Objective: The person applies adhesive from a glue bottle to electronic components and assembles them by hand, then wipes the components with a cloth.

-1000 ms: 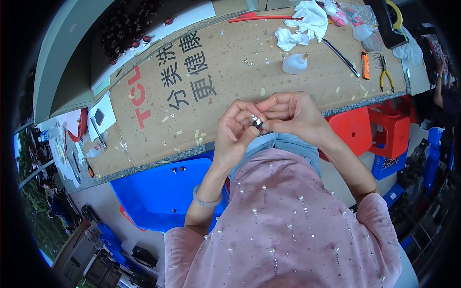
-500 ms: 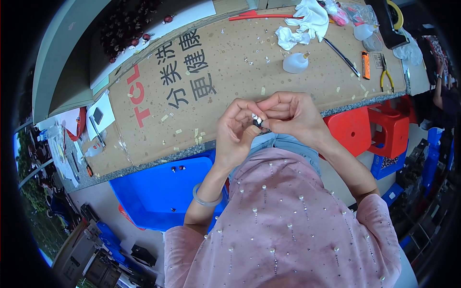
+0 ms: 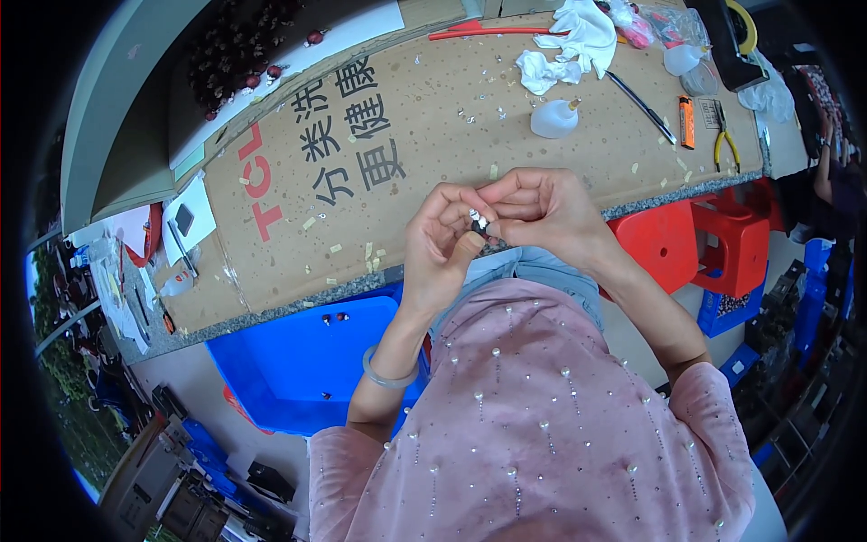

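Observation:
Between my fingertips, just in front of the table's near edge, is a small piece (image 3: 479,219), white on top and dark below; its kind is too small to make out. My left hand (image 3: 439,242) pinches it from the left with thumb and fingers. From the right, the bent fingers and thumb of my right hand (image 3: 553,217) close on the same piece. Fingers cover part of it. Beyond my hands lies the brown cardboard (image 3: 424,117) covering the table, speckled with small scraps.
A white squeeze bottle (image 3: 554,118), white gloves (image 3: 587,36), a black pen (image 3: 641,107), an orange lighter (image 3: 687,123) and yellow-handled pliers (image 3: 726,149) lie at the right. Dark red pieces (image 3: 237,54) fill a shelf. Below the edge are a blue bin (image 3: 289,370) and red stools (image 3: 657,244).
Both hands have shifted very slightly left, and the small piece has turned a little between the fingertips. Both hands keep their pinch.

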{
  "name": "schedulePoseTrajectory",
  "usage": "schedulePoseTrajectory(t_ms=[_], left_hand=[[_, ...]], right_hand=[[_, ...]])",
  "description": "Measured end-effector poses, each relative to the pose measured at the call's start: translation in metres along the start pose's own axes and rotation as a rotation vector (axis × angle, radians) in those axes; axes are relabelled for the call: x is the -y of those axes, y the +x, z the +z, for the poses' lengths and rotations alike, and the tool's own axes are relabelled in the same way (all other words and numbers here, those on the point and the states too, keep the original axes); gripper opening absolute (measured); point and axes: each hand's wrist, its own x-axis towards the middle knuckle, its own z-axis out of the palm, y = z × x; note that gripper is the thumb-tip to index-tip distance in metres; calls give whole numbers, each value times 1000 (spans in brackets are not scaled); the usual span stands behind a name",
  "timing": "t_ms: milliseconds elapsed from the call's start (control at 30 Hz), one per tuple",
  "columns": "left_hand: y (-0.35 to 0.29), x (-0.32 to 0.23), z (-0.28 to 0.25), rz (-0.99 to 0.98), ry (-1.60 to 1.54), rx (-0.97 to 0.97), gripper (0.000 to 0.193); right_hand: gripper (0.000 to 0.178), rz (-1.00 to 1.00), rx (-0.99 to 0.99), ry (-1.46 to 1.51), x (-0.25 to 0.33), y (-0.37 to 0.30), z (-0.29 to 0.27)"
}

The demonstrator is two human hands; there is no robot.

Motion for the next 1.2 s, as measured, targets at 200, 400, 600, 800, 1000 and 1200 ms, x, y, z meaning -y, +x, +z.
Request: schedulePoseTrajectory(t_ms=[200,400,600,800,1000,1200], left_hand=[[0,0,1,-33,-43,-31,30],[-2,1,1,-9,4,-30,32],[-2,0,3,23,49,-20,32],[-2,2,0,-61,-70,-58,28],[-5,-2,-2,-142,-324,-103,23],[-8,-5,-4,-128,-460,-167,19]], right_hand=[[28,16,26,57,-5,1,-3],[26,10,0,57,-7,-1,0],[25,-31,-9,52,-7,-1,2],[24,-13,7,68,-6,6,-1],[23,72,13,71,5,6,4],[20,-267,-233,-39,-9,-3,21]])
